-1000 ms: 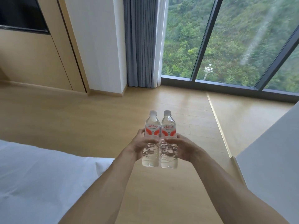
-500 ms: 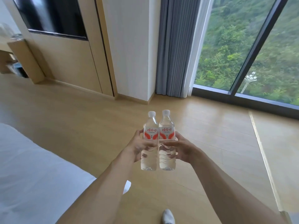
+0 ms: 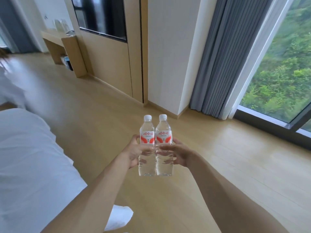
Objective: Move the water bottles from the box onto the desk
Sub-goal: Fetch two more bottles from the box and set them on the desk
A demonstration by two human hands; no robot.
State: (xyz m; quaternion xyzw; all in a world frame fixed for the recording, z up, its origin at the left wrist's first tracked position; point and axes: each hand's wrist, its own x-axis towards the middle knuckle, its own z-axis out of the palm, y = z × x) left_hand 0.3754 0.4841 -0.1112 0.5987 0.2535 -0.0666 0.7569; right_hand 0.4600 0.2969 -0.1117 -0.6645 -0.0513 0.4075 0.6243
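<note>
Your view has swung left since a moment ago: the window [image 3: 279, 73] now sits at the right edge and the worktop [image 3: 55, 35] has come into sight far left. The bed [image 3: 30, 165] lies at your left. Your left hand [image 3: 134, 151] grips one bottle [image 3: 147, 145], your right hand [image 3: 176, 153] the other bottle [image 3: 164, 145], fingers wrapped round them; both are upright, touching, held above the floor [image 3: 218, 157].

We hold two clear, white-capped water bottles [image 3: 155, 145] with red-and-white labels upright, side by side, touching, above the floor.
</note>
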